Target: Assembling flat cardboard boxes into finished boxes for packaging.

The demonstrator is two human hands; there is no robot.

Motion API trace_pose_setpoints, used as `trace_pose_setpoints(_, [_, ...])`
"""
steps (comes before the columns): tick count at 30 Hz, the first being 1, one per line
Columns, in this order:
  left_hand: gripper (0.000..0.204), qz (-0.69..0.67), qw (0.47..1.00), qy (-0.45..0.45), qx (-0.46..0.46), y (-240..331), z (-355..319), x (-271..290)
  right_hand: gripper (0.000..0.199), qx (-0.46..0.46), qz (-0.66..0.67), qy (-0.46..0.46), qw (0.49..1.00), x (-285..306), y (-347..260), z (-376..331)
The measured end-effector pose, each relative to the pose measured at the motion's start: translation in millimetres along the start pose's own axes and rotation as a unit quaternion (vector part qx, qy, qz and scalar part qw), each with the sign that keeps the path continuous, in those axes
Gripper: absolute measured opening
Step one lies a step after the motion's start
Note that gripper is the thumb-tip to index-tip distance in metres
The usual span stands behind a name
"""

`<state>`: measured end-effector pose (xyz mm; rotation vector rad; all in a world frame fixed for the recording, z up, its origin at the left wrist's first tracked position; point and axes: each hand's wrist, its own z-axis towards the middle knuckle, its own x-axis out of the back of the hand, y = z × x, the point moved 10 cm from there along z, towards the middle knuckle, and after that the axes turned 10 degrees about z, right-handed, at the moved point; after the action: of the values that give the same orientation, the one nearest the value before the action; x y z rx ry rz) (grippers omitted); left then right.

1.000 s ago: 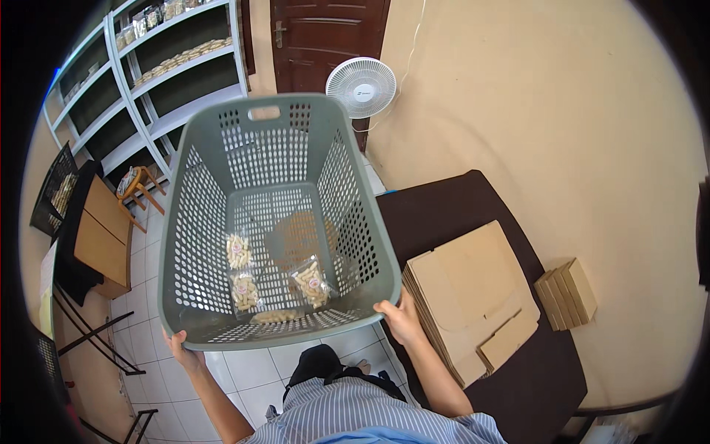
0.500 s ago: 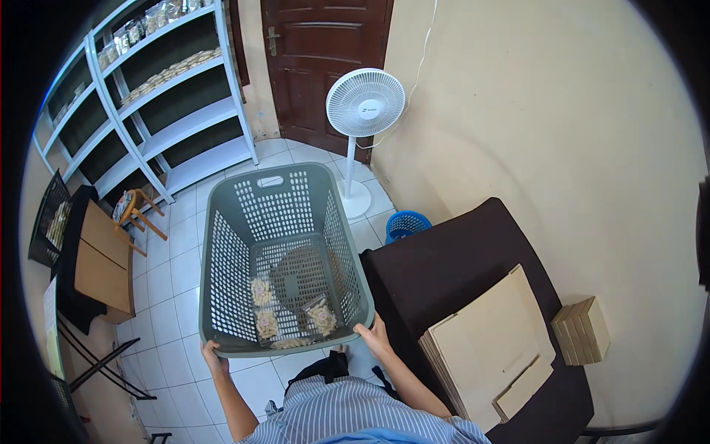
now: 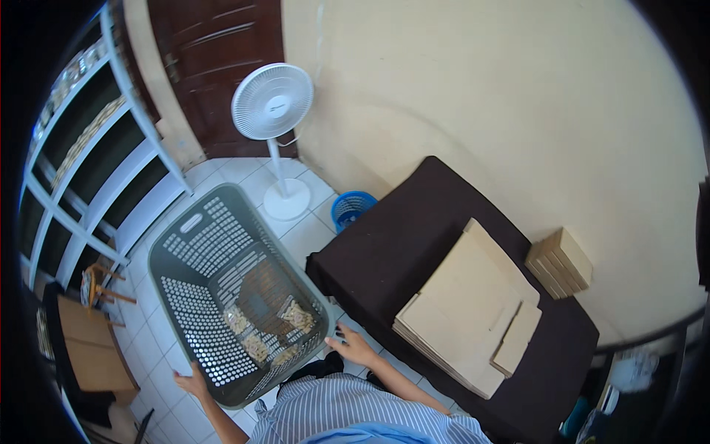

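A large grey-green plastic basket point(image 3: 171, 296) with perforated walls stands in front of me, turned at an angle. Several clear packets of pale, beige pieces point(image 3: 255, 348) lie inside at its near end. Through the slotted bottom a round brownish shape shows beneath it. Beside the basket's near right corner is my right hand point(image 3: 355, 348), open with fingers apart and the thumb close to the rim. My left hand point(image 3: 192, 382) is at the outside of the near left wall, its fingers apart; whether it touches the basket is hard to tell.
On the right, a dark cloth-covered table point(image 3: 384, 244) carries flat cardboard sheets point(image 3: 466, 311) and a small stack of boxes point(image 3: 558, 263). A white standing fan point(image 3: 274, 103) and blue bin point(image 3: 351, 207) are beyond. Shelves point(image 3: 111, 192) and a wooden stool point(image 3: 96, 285) stand left.
My view has swung to the right, so the room's contents appear further left. Both hands have loosened from the basket's rim, and the basket appears rotated.
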<state>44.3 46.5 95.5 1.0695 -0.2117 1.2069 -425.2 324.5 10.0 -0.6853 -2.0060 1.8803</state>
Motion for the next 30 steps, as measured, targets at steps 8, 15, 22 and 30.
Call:
trace_pose_setpoints(8, [0.060,-0.318,0.865,-0.174,-0.347,402.3,-173.4,40.0,0.049,0.144,-0.007,0.000,0.989,70.8,-110.2,-115.5])
trace_pose_setpoints(15, [0.052,-0.259,0.641,-0.603,-0.398,480.9,-421.8,-18.4,0.028,0.187,-0.180,0.594,0.761,275.4,-96.4,-287.4])
trace_pose_setpoints(22, [0.066,-0.137,0.462,-0.814,-0.324,488.5,-508.8,-42.2,0.059,-0.034,0.264,0.597,0.757,336.5,89.0,-361.8])
trace_pose_setpoints(30, [0.073,-0.018,0.464,-0.843,-0.272,491.9,-524.2,-37.9,0.071,-0.065,0.298,0.514,0.802,344.2,72.1,-334.5])
